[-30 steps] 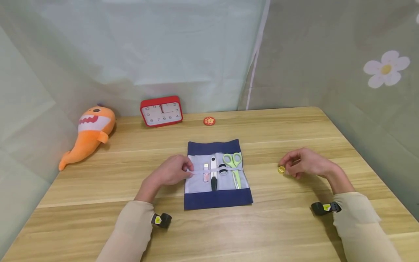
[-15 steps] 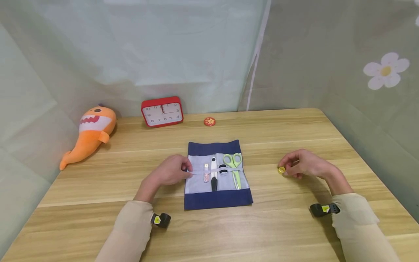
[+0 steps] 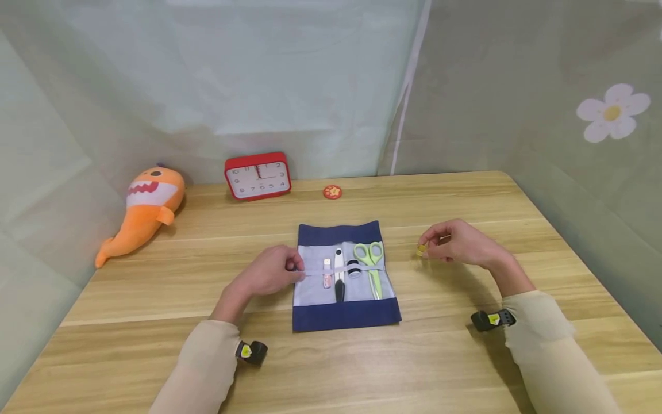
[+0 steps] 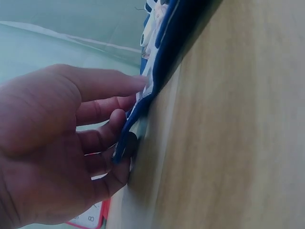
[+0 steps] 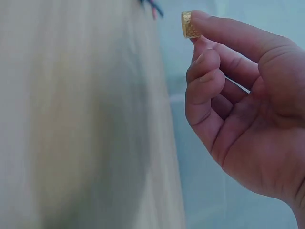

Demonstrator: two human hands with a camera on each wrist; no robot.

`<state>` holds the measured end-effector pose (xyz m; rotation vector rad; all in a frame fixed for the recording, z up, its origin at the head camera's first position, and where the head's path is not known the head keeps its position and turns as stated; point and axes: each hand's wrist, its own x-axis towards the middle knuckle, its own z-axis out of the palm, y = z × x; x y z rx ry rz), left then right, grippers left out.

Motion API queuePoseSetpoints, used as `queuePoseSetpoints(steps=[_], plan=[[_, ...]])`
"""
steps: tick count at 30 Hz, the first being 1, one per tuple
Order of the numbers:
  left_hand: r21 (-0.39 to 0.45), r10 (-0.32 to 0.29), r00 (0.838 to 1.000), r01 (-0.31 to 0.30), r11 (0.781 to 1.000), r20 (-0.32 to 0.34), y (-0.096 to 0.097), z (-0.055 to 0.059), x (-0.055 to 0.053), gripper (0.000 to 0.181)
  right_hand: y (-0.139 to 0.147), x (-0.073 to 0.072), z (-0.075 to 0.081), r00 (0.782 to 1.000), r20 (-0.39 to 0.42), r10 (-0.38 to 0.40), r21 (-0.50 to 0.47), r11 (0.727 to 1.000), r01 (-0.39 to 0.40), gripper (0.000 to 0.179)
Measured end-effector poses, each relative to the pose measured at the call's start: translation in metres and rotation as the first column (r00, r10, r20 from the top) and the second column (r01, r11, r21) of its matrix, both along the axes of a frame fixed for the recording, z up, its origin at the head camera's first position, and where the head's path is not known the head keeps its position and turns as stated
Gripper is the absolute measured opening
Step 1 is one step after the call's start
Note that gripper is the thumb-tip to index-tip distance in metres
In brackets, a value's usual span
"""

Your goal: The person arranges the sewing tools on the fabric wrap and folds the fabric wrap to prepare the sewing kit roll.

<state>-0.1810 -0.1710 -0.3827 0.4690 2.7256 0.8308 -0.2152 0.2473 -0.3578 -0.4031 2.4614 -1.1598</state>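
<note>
In the head view an unrolled navy and grey sewing pouch (image 3: 346, 314) lies on the table. My left hand (image 3: 270, 268) pinches its left edge, thumb on top and fingers beneath, as the left wrist view shows. A white elastic band (image 3: 313, 272) crosses the pouch over a small pink and white item (image 3: 327, 280), a slim white and black tool (image 3: 339, 287), a spool of black thread (image 3: 354, 265) and green-handled scissors (image 3: 376, 282). Right of the pouch, my right hand (image 3: 462, 244) holds a dimpled gold ring thimble (image 5: 190, 26) between thumb and forefinger, above the table.
At the back stand a red clock (image 3: 258, 177) and, further left, an orange plush shark (image 3: 147, 213). A round red disc (image 3: 333, 192) lies behind the pouch. Fabric hangings (image 3: 320, 86) border the wooden table (image 3: 439, 356) at the back and sides.
My right hand has lifted the thimble and carried it left and slightly away from me, closer to the pouch. My left hand stays at the pouch's left edge.
</note>
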Motion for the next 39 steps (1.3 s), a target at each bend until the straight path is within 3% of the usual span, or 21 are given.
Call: queuePoseSetpoints(steps=[11, 21, 28, 34, 39], plan=[[0.019, -0.026, 0.999, 0.027, 0.999, -0.032, -0.004, -0.002, 0.000, 0.006, -0.089, -0.017, 0.016, 0.991, -0.074, 0.116, -0.038, 0.992, -0.119, 0.016], [0.022, -0.045, 0.999, 0.045, 0.999, -0.021, -0.005, -0.002, -0.002, 0.009, -0.158, -0.021, 0.011, 0.980, -0.030, 0.194, -0.082, 0.977, -0.196, 0.010], [0.027, -0.048, 0.999, 0.048, 0.998, -0.013, -0.004, -0.003, -0.003, 0.010, -0.185, -0.020, 0.007, 0.981, -0.002, 0.194, -0.089, 0.977, -0.193, 0.011], [0.005, -0.048, 0.998, 0.048, 0.999, -0.031, -0.004, -0.003, -0.002, 0.010, -0.197, -0.020, 0.000, 0.980, 0.000, 0.201, -0.081, 0.976, -0.200, 0.011], [-0.009, -0.031, 0.999, 0.031, 0.999, -0.009, -0.004, -0.001, -0.001, 0.008, -0.205, -0.020, -0.007, 0.979, 0.005, 0.203, -0.072, 0.977, -0.202, 0.012]])
